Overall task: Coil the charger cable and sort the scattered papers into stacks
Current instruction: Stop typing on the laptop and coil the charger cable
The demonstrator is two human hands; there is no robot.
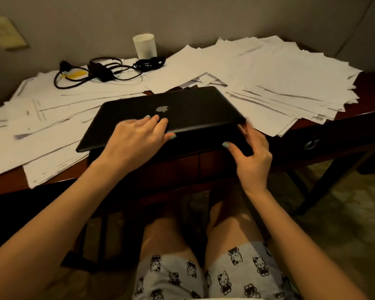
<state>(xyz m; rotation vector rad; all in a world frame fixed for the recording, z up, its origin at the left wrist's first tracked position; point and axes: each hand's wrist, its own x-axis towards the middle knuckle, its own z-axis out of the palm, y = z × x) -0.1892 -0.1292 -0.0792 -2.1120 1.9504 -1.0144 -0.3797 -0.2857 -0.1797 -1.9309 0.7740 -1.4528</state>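
Observation:
A black charger cable (108, 71) with its power brick lies loosely tangled on the papers at the back left, a yellow tag on it. White papers (279, 79) are scattered in overlapping layers over the desk, left and right. A black laptop (182, 109) sits among them at the front edge, its lid almost down. My left hand (134, 139) lies on the lid with fingers on top and the thumb at the front edge. My right hand (251, 154) grips the laptop's right front corner, thumb on the base.
A white cup (145, 46) stands at the back against the wall, just behind the cable. The dark wooden desk (359, 118) has a drawer with a ring pull (311, 145) at the right. My knees are under the desk's front edge.

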